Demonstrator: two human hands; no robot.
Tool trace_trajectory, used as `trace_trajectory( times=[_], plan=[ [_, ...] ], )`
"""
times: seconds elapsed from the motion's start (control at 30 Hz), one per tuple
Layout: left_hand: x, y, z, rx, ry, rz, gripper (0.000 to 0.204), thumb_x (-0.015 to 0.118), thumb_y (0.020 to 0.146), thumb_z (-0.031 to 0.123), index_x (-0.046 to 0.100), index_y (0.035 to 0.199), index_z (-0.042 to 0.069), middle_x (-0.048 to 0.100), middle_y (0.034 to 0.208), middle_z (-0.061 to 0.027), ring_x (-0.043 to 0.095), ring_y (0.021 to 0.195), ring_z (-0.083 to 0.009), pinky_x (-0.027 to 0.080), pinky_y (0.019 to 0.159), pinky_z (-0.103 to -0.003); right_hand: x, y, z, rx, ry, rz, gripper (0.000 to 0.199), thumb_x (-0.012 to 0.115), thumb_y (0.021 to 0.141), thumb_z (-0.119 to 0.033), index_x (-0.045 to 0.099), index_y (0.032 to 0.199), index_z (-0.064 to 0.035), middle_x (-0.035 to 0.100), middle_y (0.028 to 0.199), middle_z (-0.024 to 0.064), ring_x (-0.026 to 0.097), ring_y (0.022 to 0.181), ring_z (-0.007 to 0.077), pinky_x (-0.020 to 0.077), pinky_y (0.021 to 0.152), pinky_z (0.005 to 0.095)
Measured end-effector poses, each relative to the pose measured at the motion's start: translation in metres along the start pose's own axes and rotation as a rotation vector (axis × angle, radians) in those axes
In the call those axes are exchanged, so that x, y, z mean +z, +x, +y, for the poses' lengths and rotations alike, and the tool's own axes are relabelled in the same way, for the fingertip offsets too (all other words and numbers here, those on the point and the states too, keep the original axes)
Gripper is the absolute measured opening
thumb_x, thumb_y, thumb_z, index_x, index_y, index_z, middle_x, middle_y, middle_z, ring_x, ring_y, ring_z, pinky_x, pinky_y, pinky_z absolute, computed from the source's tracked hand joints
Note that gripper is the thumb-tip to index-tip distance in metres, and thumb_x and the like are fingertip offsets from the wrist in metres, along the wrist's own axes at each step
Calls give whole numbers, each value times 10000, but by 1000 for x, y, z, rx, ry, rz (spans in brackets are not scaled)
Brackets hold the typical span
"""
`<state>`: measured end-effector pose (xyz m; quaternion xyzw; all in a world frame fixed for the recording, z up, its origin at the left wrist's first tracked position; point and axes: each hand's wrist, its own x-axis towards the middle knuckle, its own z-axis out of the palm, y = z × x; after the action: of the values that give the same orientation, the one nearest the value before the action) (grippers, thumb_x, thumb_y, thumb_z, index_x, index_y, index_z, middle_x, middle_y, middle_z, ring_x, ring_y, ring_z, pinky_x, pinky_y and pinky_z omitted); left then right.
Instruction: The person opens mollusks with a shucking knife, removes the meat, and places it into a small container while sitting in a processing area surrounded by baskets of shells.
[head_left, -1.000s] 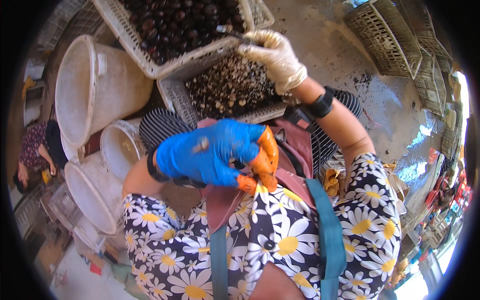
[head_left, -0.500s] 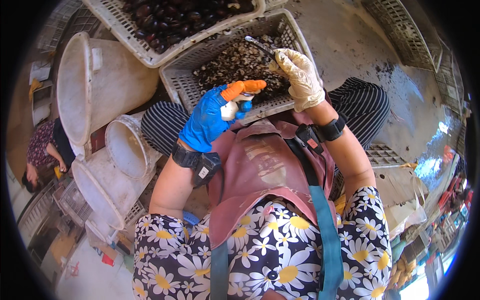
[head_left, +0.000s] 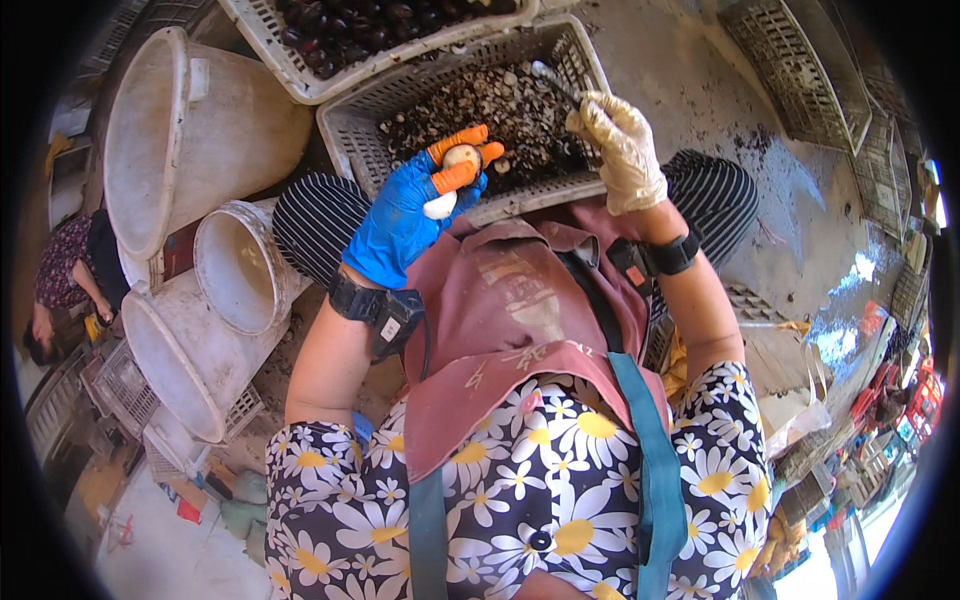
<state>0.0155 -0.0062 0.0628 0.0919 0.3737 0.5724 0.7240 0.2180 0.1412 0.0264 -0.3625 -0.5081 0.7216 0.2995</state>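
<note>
My left hand [head_left: 400, 230], in a blue glove with orange finger covers, is closed around a partly peeled water chestnut [head_left: 462, 156] held up at the fingertips. Lower in the same palm sits a second white, peeled one [head_left: 440, 205]. To its right, my right hand [head_left: 628, 155], in a pale glove, grips a slim peeling knife [head_left: 552, 80] whose tip points up and left; its handle is mostly hidden by the fingers. Both hands are over the near side of a grey plastic crate [head_left: 335, 140] holding brown and white peelings [head_left: 500, 110]. The knife is apart from the chestnuts.
Beyond it, another crate [head_left: 290, 85] is full of dark unpeeled water chestnuts [head_left: 350, 30]. At the left lie a big white bucket [head_left: 230, 130] and smaller ones [head_left: 230, 265]. Another person [head_left: 75, 265] is at far left. Crates [head_left: 790, 70] stand at the upper right on the wet floor.
The left fingers have closed in around the water chestnut, which now shows at the fingertips. My right hand has shifted a little right with the knife, away from the left hand.
</note>
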Motion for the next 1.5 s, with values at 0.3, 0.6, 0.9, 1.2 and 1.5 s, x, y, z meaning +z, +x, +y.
trace_trajectory(
  times=[0.3, 0.6, 0.9, 1.2, 1.5],
  plan=[
    [-22, 27, -32, 58, -216, 171, 366, 510, 874, 57, 464, 1235, 17, 545, 1156, -123, 532, 1028, -177, 446, 881, -272, 36, -17, 28, 13, -3, -11, 195, 599, 829, -68, 566, 995, 31, 585, 879, 38, 545, 784, 92, 453, 726, 238],
    [-34, 32, -50, 70, -347, 84, 410, 493, 883, 96, 418, 1282, 45, 482, 1262, -96, 489, 1104, -181, 423, 917, -281, 49, -16, 40, -287, -510, 11, 193, 677, 739, -121, 622, 906, -40, 604, 834, 99, 559, 789, 241, 445, 719, 321],
    [-30, 35, -60, 99, -458, 277, 346, 429, 882, 16, 448, 1227, -11, 486, 1241, -141, 486, 1118, -237, 416, 953, -324, 48, -15, 54, -445, -672, 45, 184, 690, 712, -101, 634, 879, -48, 604, 774, 81, 557, 733, 225, 450, 665, 316],
    [-36, 29, -60, 187, 203, 156, 320, 510, 879, 91, 486, 1191, 25, 539, 1174, -150, 554, 1008, -190, 467, 846, -252, 34, -14, 56, -118, -324, -25, 162, 660, 778, -76, 632, 927, -18, 607, 862, 65, 561, 777, 124, 451, 705, 237],
    [-34, 24, -57, 27, -367, 196, 349, 526, 870, 64, 471, 1214, 39, 542, 1149, -154, 555, 923, -162, 482, 732, -238, 29, -13, 55, -85, -257, -21, 193, 669, 769, -63, 612, 948, -17, 593, 834, 44, 548, 782, 105, 445, 705, 228]
  ],
)
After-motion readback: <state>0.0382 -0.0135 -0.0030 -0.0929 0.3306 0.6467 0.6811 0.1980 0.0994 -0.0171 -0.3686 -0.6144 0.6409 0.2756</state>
